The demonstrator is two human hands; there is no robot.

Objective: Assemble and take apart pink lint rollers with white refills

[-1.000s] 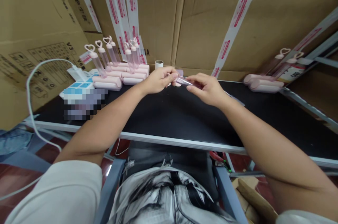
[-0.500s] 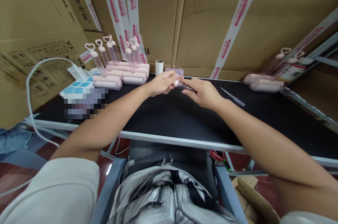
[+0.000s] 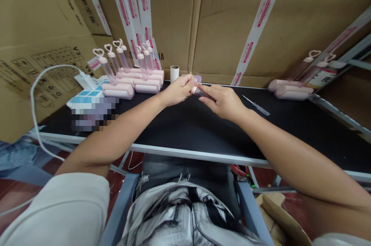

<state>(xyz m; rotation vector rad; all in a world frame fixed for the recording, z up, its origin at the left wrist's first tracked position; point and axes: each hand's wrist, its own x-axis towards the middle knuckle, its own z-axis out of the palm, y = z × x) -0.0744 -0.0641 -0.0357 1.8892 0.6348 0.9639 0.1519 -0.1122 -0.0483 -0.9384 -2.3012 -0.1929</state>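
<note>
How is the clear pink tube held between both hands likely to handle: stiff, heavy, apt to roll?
The clear pink tube is probably stiff: it spans left hand and right hand unbent. Likely light, as fingertips alone carry it. Round, it may roll on the flat table.

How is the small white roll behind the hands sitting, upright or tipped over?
Upright: the white roll stands on end on the black table, its round top showing.
</note>
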